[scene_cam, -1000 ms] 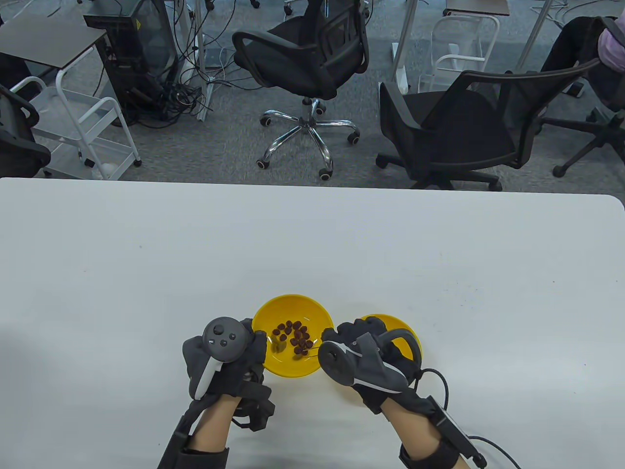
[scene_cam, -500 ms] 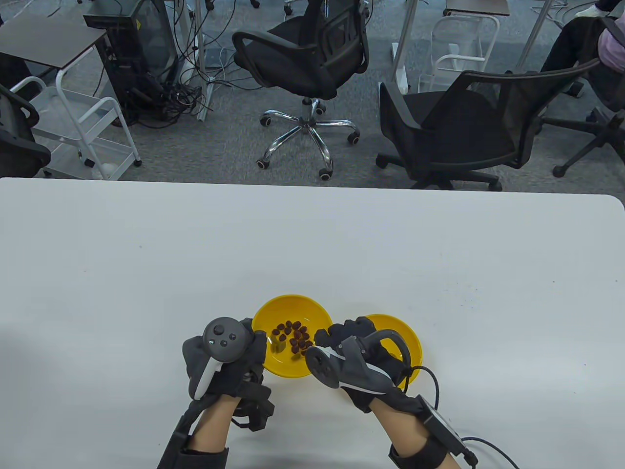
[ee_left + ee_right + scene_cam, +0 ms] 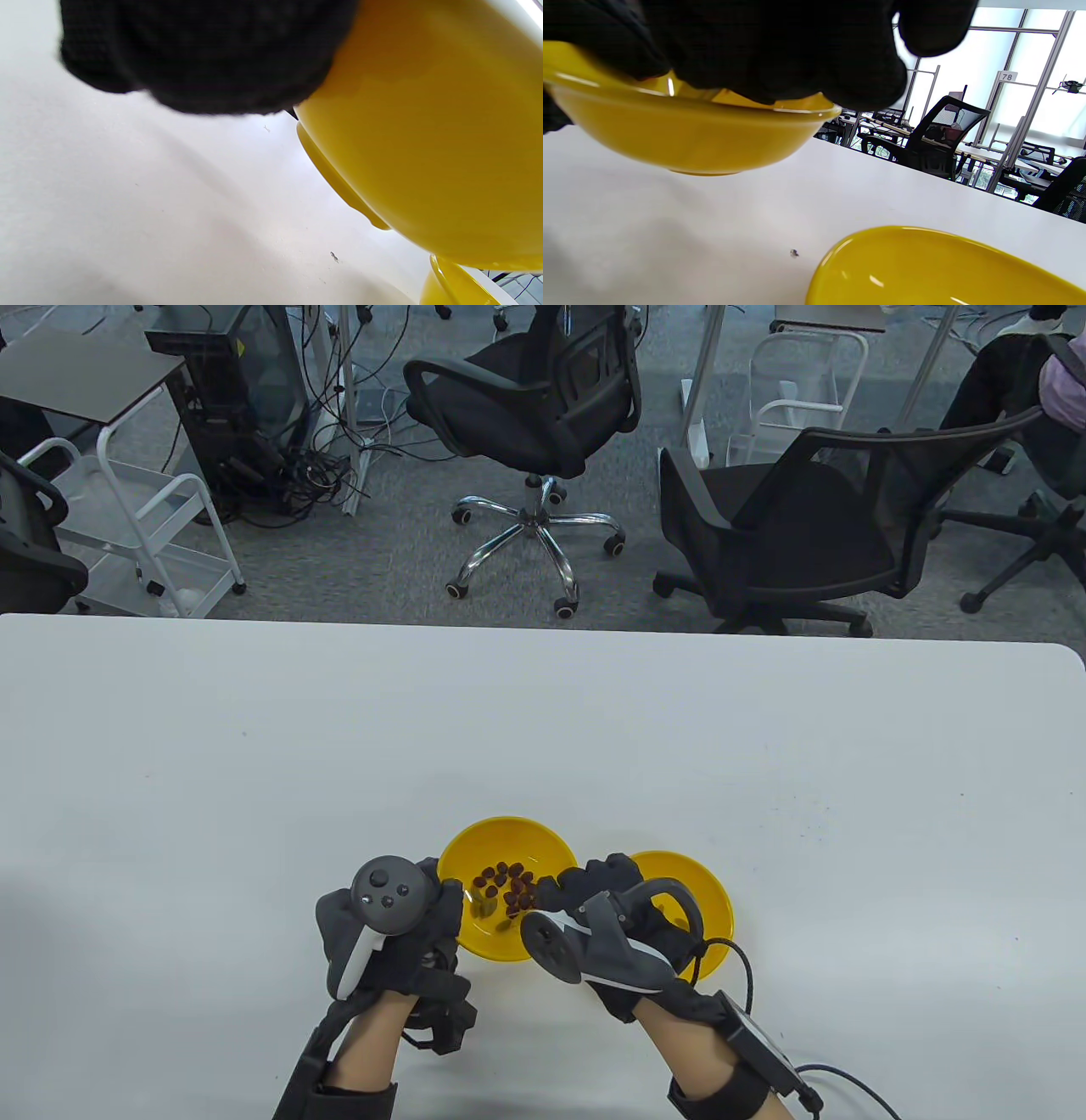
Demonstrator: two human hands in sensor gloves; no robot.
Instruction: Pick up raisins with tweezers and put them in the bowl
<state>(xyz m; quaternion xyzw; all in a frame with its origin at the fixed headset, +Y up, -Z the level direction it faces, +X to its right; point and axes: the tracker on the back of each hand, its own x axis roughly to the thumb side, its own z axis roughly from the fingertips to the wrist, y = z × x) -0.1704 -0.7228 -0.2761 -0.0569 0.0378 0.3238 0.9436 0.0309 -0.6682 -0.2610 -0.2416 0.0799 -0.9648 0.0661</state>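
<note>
A yellow bowl [image 3: 488, 840] holds several dark raisins [image 3: 509, 886]. A second yellow bowl [image 3: 708, 891] stands just right of it, its inside mostly hidden by my right hand. My left hand [image 3: 450, 903] holds the raisin bowl's left rim; its fingers [image 3: 203, 55] lie against the outer wall [image 3: 424, 140]. My right hand [image 3: 551, 895] hangs over the raisin bowl's right rim with its fingers [image 3: 780, 51] bunched together above the bowl [image 3: 683, 140]. The tweezers are almost wholly hidden under that hand.
The white table [image 3: 543, 729] stretches far beyond the bowls. A glove cable [image 3: 747, 976] trails from my right wrist towards the near edge. Office chairs [image 3: 534, 398] and carts stand on the floor behind the table's far edge.
My right hand has moved left, from above the right bowl to over the raisin bowl's right rim. My left hand and both bowls have stayed put.
</note>
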